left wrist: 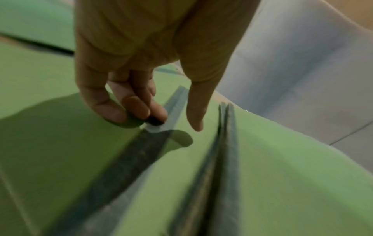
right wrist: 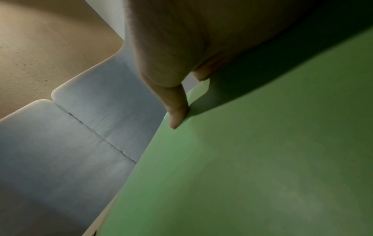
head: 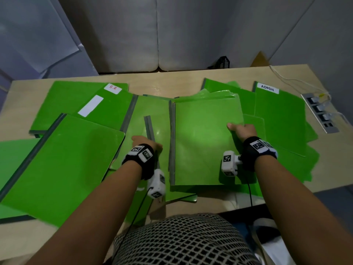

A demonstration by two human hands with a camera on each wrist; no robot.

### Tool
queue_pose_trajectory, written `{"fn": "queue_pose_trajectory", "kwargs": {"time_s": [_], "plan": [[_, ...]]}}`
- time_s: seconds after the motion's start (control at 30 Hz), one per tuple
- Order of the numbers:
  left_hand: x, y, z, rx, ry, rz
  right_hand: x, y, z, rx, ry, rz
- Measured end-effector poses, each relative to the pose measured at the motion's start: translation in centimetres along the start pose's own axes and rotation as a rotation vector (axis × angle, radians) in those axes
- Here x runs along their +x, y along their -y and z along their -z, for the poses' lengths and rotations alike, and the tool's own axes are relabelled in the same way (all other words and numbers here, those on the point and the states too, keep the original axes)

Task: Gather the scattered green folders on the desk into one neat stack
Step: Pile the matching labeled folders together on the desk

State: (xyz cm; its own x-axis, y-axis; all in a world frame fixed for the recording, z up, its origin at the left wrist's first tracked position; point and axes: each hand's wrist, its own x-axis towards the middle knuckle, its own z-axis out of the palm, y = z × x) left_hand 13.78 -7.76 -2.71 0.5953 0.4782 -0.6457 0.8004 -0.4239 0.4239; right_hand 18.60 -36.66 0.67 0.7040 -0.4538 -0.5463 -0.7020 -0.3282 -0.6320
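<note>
Many green folders lie scattered over the wooden desk [head: 219, 73]. A centre stack of folders [head: 206, 134] with grey spines is tilted up on its right side. My right hand [head: 241, 130] grips its right edge, thumb [right wrist: 177, 111] on the top cover [right wrist: 262, 159], the other fingers hidden beneath. My left hand [head: 147, 143] is just left of the stack, over a folder with a grey spine strip [head: 150, 129]. Its curled fingers [left wrist: 139, 110] hook the rounded corner of the big left folder [head: 63, 165], and the thumb points straight out. Labelled folders "H.R" [head: 112, 88] and "ADMIN" [head: 267, 88] lie at the back.
A socket panel [head: 319, 111] with plugs and a white cable [head: 286, 77] sits at the desk's right edge. Grey cushions [head: 158, 35] stand behind the desk. Some folders overhang the near edge by my body [head: 181, 240].
</note>
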Motion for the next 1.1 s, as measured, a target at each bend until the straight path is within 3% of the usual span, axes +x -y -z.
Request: {"fn": "queue_pose_trajectory", "kwargs": {"time_s": [0.13,0.3,0.37,0.47,0.63,0.77,0.9,1.0,1.1], "plan": [[0.2,0.0,-2.1,0.102,0.03,-0.014,-0.2,0.4,-0.8,-0.022,0.011,-0.01],[0.2,-1.1,-1.8,0.151,-0.075,0.035,0.0,1.0,-0.4,-0.09,0.004,0.022],[0.5,-1.8,-1.9,0.186,-0.073,-0.005,-0.1,1.1,-0.1,-0.138,0.014,0.016],[1.2,-2.3,-2.4,0.121,-0.068,-0.018,-0.4,0.9,-0.1,-0.182,0.027,0.008],[0.6,-2.3,-2.7,0.068,-0.115,0.076,-1.0,0.1,-0.4,-0.245,0.056,-0.008],[0.2,-2.5,-3.2,0.096,-0.129,0.009,-1.3,-0.7,-0.9,-0.172,0.074,-0.059],[-0.1,-2.2,-2.5,-0.101,-0.196,-0.128,-1.2,-0.6,-0.9,-0.043,0.093,-0.088],[0.5,-2.4,-0.6,-0.198,-0.197,-0.127,-1.1,-0.1,-1.0,0.051,0.11,-0.083],[3.3,-3.4,3.0,-0.191,-0.298,-0.175,-1.1,0.6,-1.3,0.103,0.113,-0.066]]}}
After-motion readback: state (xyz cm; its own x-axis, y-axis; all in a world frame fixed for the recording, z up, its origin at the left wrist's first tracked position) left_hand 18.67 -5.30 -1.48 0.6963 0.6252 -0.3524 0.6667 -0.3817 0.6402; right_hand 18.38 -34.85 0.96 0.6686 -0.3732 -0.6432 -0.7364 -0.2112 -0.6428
